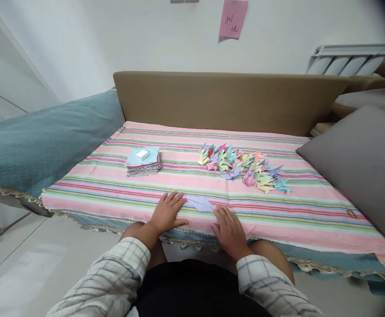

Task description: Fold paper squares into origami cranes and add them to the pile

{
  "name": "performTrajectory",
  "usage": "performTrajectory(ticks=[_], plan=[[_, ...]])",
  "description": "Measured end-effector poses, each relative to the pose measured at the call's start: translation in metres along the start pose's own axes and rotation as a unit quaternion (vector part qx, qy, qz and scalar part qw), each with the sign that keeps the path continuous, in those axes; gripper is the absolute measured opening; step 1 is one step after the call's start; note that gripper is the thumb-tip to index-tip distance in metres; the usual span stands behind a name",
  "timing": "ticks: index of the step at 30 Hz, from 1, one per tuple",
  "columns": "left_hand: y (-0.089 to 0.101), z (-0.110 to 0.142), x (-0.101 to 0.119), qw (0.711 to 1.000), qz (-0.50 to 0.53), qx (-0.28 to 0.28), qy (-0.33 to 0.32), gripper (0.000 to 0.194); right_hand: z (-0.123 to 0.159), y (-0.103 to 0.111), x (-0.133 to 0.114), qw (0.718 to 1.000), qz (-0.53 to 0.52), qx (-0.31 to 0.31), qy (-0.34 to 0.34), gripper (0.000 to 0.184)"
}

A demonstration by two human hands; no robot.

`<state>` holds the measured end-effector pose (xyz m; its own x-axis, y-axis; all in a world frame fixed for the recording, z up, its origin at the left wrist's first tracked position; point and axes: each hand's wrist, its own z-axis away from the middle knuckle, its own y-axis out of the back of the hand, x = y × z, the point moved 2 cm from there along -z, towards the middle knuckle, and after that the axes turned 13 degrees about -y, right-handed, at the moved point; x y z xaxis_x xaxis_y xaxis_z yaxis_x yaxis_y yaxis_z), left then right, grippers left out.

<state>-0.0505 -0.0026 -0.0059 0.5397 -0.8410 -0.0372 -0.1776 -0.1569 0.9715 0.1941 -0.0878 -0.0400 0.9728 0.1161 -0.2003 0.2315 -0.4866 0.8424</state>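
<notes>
The folded lavender sheet [201, 203] at six o'clock is smooth, matt paper, and the cranes [245, 160] at three o'clock are matt, creased paper. A smooth, plastic-looking white block [142, 154] tops the matt paper stack [142, 170] at nine. Beneath lies matt striped cloth [96, 190]; the floor tiles [24, 273] at eight look glossy.

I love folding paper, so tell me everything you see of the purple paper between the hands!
The pale purple paper looks folded into a slim, pointed shape, wider in the middle, with a narrow tip toward the left hand. It lies flat on the striped cloth. The right hand seems to touch its right end; whether the left hand touches the tip is unclear.
</notes>
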Motion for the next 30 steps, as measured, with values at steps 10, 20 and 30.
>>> performTrajectory(ticks=[10,20,30], plan=[[0.015,-0.036,0.044,0.987,-0.019,0.011,-0.162,0.061,-0.001,-0.002,0.000,1.000,-0.008,-0.002,-0.012,0.041],[-0.023,-0.056,0.051,0.988,-0.005,-0.046,-0.148,0.081,-0.008,0.009,0.008,0.994,-0.098,-0.022,-0.047,0.034],[-0.018,-0.057,0.052,0.989,-0.001,-0.058,-0.138,0.084,-0.034,0.006,0.005,0.969,-0.130,-0.052,-0.203,0.030]])
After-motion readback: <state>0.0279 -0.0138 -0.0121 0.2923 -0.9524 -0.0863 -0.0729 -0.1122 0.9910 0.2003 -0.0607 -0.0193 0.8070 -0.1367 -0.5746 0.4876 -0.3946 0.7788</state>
